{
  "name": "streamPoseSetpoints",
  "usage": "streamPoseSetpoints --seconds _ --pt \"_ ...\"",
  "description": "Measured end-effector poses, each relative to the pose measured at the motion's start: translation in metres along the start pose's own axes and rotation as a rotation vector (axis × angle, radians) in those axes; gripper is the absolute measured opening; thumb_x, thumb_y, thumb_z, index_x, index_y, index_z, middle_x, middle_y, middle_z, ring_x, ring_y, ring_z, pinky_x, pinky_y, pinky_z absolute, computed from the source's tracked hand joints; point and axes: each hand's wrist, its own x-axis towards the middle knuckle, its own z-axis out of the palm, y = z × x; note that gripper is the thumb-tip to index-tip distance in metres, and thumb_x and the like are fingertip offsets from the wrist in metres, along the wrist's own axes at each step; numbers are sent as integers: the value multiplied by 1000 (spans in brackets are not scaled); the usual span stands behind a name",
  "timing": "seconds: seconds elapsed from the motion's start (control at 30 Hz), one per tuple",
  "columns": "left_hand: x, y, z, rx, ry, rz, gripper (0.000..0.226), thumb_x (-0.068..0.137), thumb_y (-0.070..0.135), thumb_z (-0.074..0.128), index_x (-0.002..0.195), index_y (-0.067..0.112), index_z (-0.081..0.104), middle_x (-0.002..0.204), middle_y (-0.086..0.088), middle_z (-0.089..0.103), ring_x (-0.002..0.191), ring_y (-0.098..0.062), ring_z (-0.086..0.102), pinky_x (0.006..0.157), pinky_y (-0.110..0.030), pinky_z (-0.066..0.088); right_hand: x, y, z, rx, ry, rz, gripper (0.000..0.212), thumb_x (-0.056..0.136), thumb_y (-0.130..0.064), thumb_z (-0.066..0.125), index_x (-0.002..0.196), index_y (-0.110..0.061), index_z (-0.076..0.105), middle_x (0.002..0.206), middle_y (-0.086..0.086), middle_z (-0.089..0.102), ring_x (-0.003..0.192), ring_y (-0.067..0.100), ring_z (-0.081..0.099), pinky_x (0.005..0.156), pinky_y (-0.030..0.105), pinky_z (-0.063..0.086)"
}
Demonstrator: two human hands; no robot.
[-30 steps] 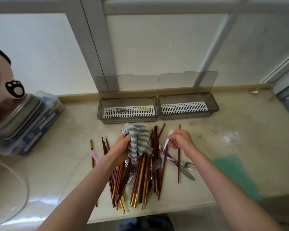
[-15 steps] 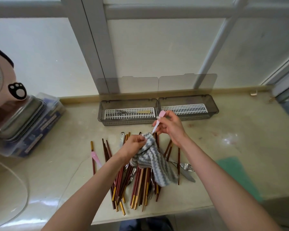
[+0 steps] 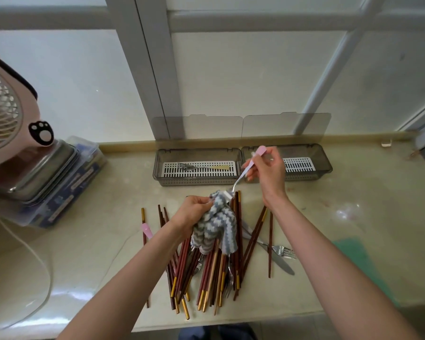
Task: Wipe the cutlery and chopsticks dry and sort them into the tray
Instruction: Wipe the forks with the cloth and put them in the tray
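The step in hand looks like wiping: the right hand (image 3: pixel 268 168) pinches the pink-handled utensil (image 3: pixel 258 152) near its top, while the left hand (image 3: pixel 194 212) grips the striped cloth (image 3: pixel 216 227), bunched round the utensil's lower end just below the right grip. The cloth hides the head, so fork or spoon cannot be told. The tray (image 3: pixel 196 181) lies just beyond both hands. Next, the utensil probably needs drawing free and laying in a compartment; the chopsticks (image 3: pixel 206 273) under the left grip wait

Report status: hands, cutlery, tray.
Left hand grips cloth. Right hand pinches pink-handled utensil, tip against cloth. One fork in tray; chopsticks piled on counter. Nothing blocking tray.
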Motion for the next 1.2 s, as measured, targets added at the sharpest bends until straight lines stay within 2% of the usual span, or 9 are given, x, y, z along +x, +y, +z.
streamPoseSetpoints --seconds 0.17,0.33,0.47,0.6,0.7,0.8,0.9,1.03,1.2 --pt "3 -3 -4 -314 74 16 23 96 10 44 85 1 62 73 -10 65 60 -15 65 56 -26 53 7 -4 -7 223 159 51 12 93 -1 52 101 -9 49 88 15 65 68 22 69 57 25 56" --pt "10 5 12 -577 155 77 19 96 15 44 96 6 61 90 -11 65 84 -22 62 82 -38 49 -19 19 9 361 -35 343 17 90 3 54 107 3 55 101 23 67 85 31 71 69 28 59" --pt "20 11 14 -686 260 44 17 95 15 45 100 6 59 107 -14 63 106 -30 56 101 -48 40 -35 34 17 379 -119 454 19 91 1 55 109 5 55 102 26 67 89 32 70 74 32 59" --pt "28 11 11 -780 296 -49 35 96 17 45 122 -4 51 123 -21 58 115 -33 55 103 -48 39 -45 38 19 347 -192 508 17 89 2 57 106 6 56 97 24 70 86 34 71 72 33 59" --pt "27 14 10 -786 393 -94 28 94 15 48 112 -5 55 116 -19 62 101 -30 61 93 -42 47 -49 41 22 279 -268 538 16 88 3 58 103 7 57 98 25 70 87 34 70 71 31 59" --pt "29 15 2 -803 504 -116 19 95 13 47 95 -1 59 99 -15 65 83 -25 63 77 -39 50 -46 40 16 290 -487 565 23 90 1 55 113 6 59 108 24 67 98 32 68 80 30 57" --pt "34 15 -9 -803 503 -140 26 94 21 47 104 3 61 111 -16 65 98 -30 62 83 -43 49 -44 43 10 430 -648 605 38 90 4 50 128 4 52 122 21 62 115 29 60 92 31 53" --pt "26 17 6 -708 462 -35 17 94 10 42 90 4 57 93 -13 64 83 -24 62 74 -37 51 -44 47 19 399 -516 542 33 79 -1 60 111 -1 62 107 18 68 92 24 69 78 30 58" --pt "14 6 25 -606 373 37 18 95 7 42 94 1 59 91 -12 64 82 -22 62 72 -31 52 -40 46 34 62 -304 507 25 82 -7 69 99 -6 50 94 7 66 64 12 62 50 23 53"
